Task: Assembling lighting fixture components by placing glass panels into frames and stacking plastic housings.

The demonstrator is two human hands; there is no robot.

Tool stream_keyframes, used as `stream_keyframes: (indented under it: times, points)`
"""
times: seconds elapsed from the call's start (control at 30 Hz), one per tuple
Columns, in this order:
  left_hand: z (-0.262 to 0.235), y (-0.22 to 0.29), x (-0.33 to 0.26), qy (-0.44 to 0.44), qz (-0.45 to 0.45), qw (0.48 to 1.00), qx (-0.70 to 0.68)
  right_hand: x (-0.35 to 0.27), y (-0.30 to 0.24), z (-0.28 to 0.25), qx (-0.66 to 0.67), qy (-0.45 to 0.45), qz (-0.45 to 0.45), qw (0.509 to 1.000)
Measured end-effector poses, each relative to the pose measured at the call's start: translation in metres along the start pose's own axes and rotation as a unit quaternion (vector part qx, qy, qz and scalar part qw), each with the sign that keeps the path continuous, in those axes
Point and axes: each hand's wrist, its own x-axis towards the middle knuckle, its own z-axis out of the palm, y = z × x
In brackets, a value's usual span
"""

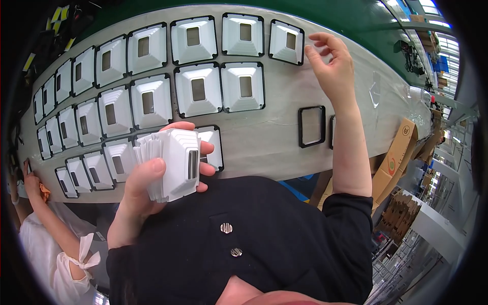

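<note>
A nested stack of white plastic covers [175, 165], each a stepped pyramid with a rectangular opening, is gripped in my left hand [140, 185] in front of my chest. The thumb presses the near side and the fingers wrap round the far side. At the far right of the back row, a white cover [277, 46] sits in a black square frame. My right hand [333, 66] is just right of it, fingers apart and holding nothing. Left of that cover, several more white covers [231, 40] in black frames lie in rows; the stack partly hides the front row.
A bare black frame [300, 127] lies on the grey-covered table [274, 152]. Another black frame [332, 133] is partly behind my right forearm. Cardboard [394, 162] stands by the right end. At the left edge, a co-worker's hand [33, 185] reaches the table near an orange cloth [44, 193].
</note>
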Motion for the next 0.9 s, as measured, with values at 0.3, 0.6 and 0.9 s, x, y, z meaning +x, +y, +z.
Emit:
stream_keyframes:
  times: [0.3,0.6,0.9]
  points:
    - [0.011,-0.003,-0.002,-0.002,0.015,0.999,0.038,-0.037,-0.074,-0.002,-0.054,-0.006,-0.346,0.937]
    - [0.031,-0.005,-0.023,-0.030,0.000,0.997,0.072,-0.108,-0.122,0.009,0.017,-0.126,-0.438,0.890]
    - [0.022,-0.028,-0.017,-0.036,0.028,0.998,0.040,-0.117,-0.101,-0.028,0.077,-0.073,-0.397,0.912]
